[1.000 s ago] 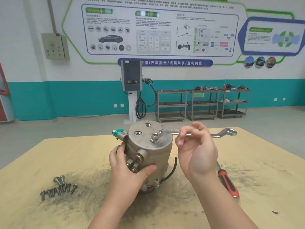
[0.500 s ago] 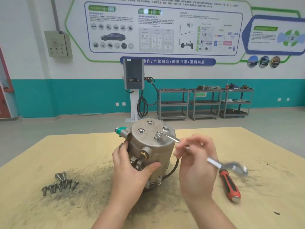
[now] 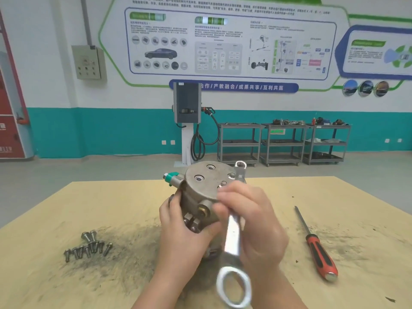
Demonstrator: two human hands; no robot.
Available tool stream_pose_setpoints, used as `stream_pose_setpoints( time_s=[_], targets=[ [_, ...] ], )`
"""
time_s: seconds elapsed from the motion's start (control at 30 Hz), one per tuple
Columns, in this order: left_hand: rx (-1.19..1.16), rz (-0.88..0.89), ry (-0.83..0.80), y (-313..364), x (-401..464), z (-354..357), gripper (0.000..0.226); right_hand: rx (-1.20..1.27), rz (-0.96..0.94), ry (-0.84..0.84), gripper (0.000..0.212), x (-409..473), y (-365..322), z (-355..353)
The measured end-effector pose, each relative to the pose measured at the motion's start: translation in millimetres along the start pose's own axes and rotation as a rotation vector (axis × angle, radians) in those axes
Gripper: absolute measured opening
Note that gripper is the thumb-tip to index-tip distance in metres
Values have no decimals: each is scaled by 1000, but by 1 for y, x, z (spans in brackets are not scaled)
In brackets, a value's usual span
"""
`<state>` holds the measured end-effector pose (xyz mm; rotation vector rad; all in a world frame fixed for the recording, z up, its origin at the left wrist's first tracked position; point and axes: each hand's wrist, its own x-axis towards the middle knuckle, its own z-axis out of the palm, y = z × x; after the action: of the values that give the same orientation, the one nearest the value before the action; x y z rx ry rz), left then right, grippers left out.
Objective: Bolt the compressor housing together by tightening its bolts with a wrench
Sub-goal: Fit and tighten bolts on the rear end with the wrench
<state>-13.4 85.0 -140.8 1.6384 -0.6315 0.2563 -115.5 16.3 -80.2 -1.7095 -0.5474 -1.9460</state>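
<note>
Big poster board (image 3: 223, 41) is covering the white-and-teal wall (image 3: 89, 134), three grey carts (image 3: 283, 142) sitting beside a charging post (image 3: 187, 121), grey floor (image 3: 66, 172).

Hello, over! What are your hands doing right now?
Left hand grips compressor housing. Right hand holds wrench, far ring end lifted beside housing top. Nothing blocking; loose bolts lie left.

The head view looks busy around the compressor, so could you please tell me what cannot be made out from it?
- Bolt being tightened: hidden behind the right hand on the compressor housing.
- Wrench: motion-blurred; whether its far ring sits on a bolt is unclear.
- Housing base: covered by the left hand.
- Loose bolts: too small to count surely.
- Wall poster text: too small.
</note>
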Motion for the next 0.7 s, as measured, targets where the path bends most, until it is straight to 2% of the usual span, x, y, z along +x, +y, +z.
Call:
stream_pose_setpoints(
  time_s=[0.07,0.1,0.17,0.23,0.3,0.4,0.63,0.7],
  targets=[
    [-17,60,-1,2,-6,-3,102,103,165,157,16,9,4,-12],
    [-39,74,-4,-1,-7,-4,104,211,305,243,10,14,7,-15],
    [-59,56,-20,-2,-7,-7,103,471,608,400,14,18,17,-18],
    [-61,33,-17,-1,-6,-9,102,644,816,463,16,21,25,-25],
    [-57,28,-21,0,-7,-8,101,754,934,466,17,21,32,-27],
    [-57,66,-23,2,-9,-7,99,810,1022,458,19,18,36,-26],
    [-78,51,-42,9,-11,-7,102,900,1078,317,20,22,45,-33],
    [-56,64,-45,9,-11,-8,97,871,1074,337,20,20,45,-32]
  ],
)
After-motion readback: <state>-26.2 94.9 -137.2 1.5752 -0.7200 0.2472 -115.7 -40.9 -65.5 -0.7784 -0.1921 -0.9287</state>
